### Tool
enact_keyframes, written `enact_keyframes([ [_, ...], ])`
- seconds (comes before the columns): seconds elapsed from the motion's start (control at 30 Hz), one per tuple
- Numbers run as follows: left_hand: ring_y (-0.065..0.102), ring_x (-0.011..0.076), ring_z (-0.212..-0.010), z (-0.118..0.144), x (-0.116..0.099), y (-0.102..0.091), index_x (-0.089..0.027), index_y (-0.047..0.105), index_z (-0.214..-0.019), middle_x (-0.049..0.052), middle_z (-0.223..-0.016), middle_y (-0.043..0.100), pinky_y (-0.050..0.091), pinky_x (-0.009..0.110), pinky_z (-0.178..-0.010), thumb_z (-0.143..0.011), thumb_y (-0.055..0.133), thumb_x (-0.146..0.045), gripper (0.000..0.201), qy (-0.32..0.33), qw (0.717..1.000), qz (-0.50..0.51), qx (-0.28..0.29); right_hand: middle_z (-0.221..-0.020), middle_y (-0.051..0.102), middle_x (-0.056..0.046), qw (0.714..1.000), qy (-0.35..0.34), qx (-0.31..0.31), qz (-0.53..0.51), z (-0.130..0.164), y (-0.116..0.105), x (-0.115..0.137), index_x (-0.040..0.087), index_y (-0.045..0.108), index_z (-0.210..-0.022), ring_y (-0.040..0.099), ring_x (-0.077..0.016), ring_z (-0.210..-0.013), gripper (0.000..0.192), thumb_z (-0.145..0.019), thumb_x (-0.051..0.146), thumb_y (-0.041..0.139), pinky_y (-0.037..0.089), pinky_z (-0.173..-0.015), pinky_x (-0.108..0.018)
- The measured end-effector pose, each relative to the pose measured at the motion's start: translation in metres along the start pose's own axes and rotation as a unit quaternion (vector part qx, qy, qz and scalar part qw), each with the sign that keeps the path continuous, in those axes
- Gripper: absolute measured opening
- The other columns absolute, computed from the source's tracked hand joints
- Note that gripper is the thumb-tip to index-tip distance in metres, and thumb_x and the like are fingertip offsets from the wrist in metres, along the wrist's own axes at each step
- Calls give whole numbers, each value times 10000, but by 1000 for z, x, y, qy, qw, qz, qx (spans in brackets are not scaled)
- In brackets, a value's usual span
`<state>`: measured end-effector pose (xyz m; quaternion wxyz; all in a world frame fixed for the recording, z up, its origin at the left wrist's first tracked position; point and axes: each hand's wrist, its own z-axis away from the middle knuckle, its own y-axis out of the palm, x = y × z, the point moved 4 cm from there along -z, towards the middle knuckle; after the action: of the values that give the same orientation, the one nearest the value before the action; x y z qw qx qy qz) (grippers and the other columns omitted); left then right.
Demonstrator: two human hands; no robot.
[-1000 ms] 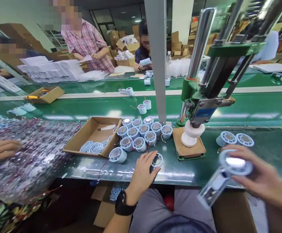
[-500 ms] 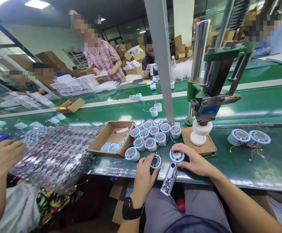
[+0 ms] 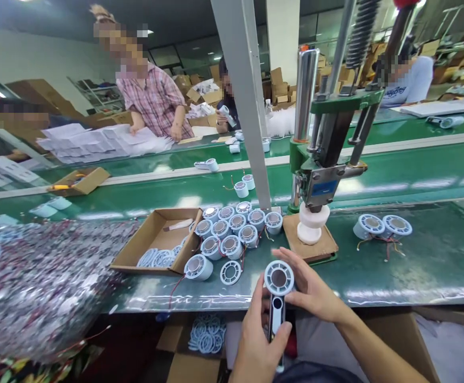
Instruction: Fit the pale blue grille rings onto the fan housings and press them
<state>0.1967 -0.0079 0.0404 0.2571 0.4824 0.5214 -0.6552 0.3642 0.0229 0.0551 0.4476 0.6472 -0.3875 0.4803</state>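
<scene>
The near edge of the bench (image 3: 336,290) is open to the right of the hands, a bare green strip running toward the right end. Straight ahead, the press (image 3: 315,175) stands on its wooden pad (image 3: 328,246), its white head (image 3: 312,222) resting low on the pad (no gap to slip under). Left of it, a grey post (image 3: 243,106) rises from the bench, and a tight cluster of round fan heads (image 3: 232,229) fills the ground before it. An open cardboard box (image 3: 152,239) blocks the left, with a glittering heap (image 3: 36,287) beyond. Two wired fan heads (image 3: 381,226) lie well apart toward the right end. A loose ring (image 3: 230,272) sits near the front edge.
</scene>
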Motion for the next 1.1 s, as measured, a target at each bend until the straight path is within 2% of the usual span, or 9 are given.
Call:
enact_keyframes([
  [0.13, 634, 301, -1228, 13, 7, 14, -192, 99, -1616, 196, -1467, 547, 591, 383, -945, -858, 624, -184, 922, -2, 999, 42, -21, -1552, 417, -142, 996, 35, -40, -73, 16, 12, -8, 272, 414, -1483, 491, -302, -1372, 930, -712, 578, 835, 367, -1159, -447],
  [0.27, 628, 310, -1241, 25, 11, 19, -199, 73, -1617, 198, -1455, 557, 591, 385, -949, -877, 626, -221, 924, -24, 999, 25, -22, -1582, 352, -131, 995, 45, -56, -69, 21, 16, -10, 277, 483, -1439, 411, -332, -1426, 916, -664, 594, 854, 360, -1157, -462],
  [0.37, 634, 296, -1234, 30, 12, 21, -185, 96, -1604, 200, -1437, 566, 586, 374, -952, -917, 582, -264, 846, -22, 999, 31, -28, -1547, 368, -131, 995, 41, -59, -66, 23, 16, -13, 275, 505, -1418, 438, -323, -1396, 885, -665, 583, 852, 346, -1161, -467],
  [0.53, 660, 297, -1146, 33, 6, 9, -194, 298, -1507, 195, -1400, 573, 585, 429, -915, -980, 500, -355, 587, -5, 998, -29, -59, -1441, 433, -118, 999, 26, -42, 22, 31, 19, -11, 262, 558, -1391, 453, -288, -1367, 710, -724, 295, 801, 362, -1149, -432],
  [0.6, 628, 317, -1194, 31, -2, -1, -193, 367, -1476, 190, -1398, 557, 572, 453, -940, -978, 504, -371, 546, 13, 993, -87, -73, -1400, 457, -114, 997, 11, -18, 77, 37, 24, -7, 265, 573, -1387, 458, -273, -1360, 704, -711, 148, 731, 349, -1156, -427],
  [0.67, 617, 321, -1215, 29, -12, -6, -195, 397, -1477, 181, -1378, 557, 571, 444, -952, -954, 539, -348, 563, 41, 989, -127, -56, -1391, 459, -109, 995, 11, 3, 99, 42, 29, -5, 285, 567, -1398, 461, -268, -1360, 749, -686, 76, 674, 358, -1148, -422],
  [0.73, 626, 317, -1206, 29, -20, -6, -202, 417, -1476, 171, -1358, 561, 578, 431, -947, -924, 561, -309, 581, 53, 987, -147, -38, -1412, 435, -104, 996, 28, 9, 89, 47, 33, -5, 314, 556, -1411, 457, -271, -1367, 784, -675, 60, 653, 402, -1112, -404],
  [0.83, 611, 332, -1224, 32, -26, -6, -194, 419, -1475, 181, -1370, 535, 575, 450, -955, -901, 544, -269, 592, 40, 985, -157, -62, -1449, 390, -101, 995, 58, 7, 76, 51, 35, -6, 334, 554, -1415, 453, -285, -1373, 785, -681, 69, 647, 456, -1060, -380],
  [1.1, 581, 366, -1276, 39, -24, -3, -189, 357, -1514, 194, -1406, 523, 587, 456, -950, -850, 544, -208, 690, 61, 978, -186, -65, -1475, 386, -112, 985, 78, 21, 152, 51, 38, -3, 312, 548, -1430, 451, -305, -1377, 807, -670, 54, 635, 494, -1035, -369],
])
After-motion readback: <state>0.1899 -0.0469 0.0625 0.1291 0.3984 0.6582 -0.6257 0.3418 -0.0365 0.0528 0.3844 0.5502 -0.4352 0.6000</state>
